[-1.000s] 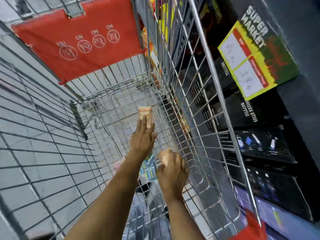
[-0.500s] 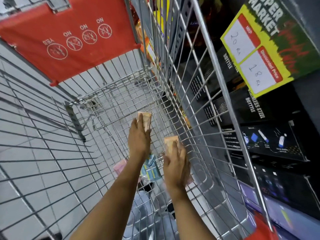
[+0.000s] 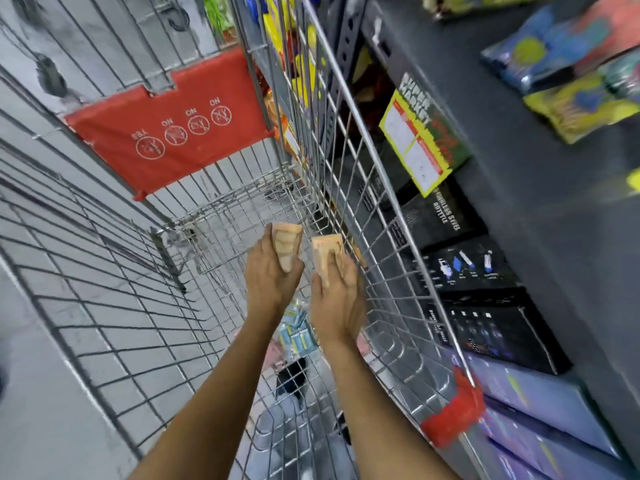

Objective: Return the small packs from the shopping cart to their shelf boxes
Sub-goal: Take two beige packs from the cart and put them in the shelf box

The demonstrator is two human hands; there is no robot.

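Note:
Both my hands are inside the wire shopping cart [image 3: 367,188]. My left hand [image 3: 268,275] grips a small tan pack [image 3: 286,245], held upright above the cart floor. Beside it, my right hand [image 3: 337,299] grips a second tan pack [image 3: 327,252] close to the cart's right wall. Below my wrists, a blue-and-white pack [image 3: 296,336] and a pink pack [image 3: 272,355] lie on the cart floor, partly hidden by my arms.
A red child-seat flap [image 3: 173,126] spans the cart's far end. Dark shelving [image 3: 519,174] stands right of the cart, with black bottle boxes [image 3: 446,220], a yellow price card [image 3: 415,143] and colourful bags [image 3: 568,74] on top. Grey tiled floor lies to the left.
Both hands have risen from the cart floor with a tan pack each and drawn closer together. The view has tilted up, showing the top of the shelf.

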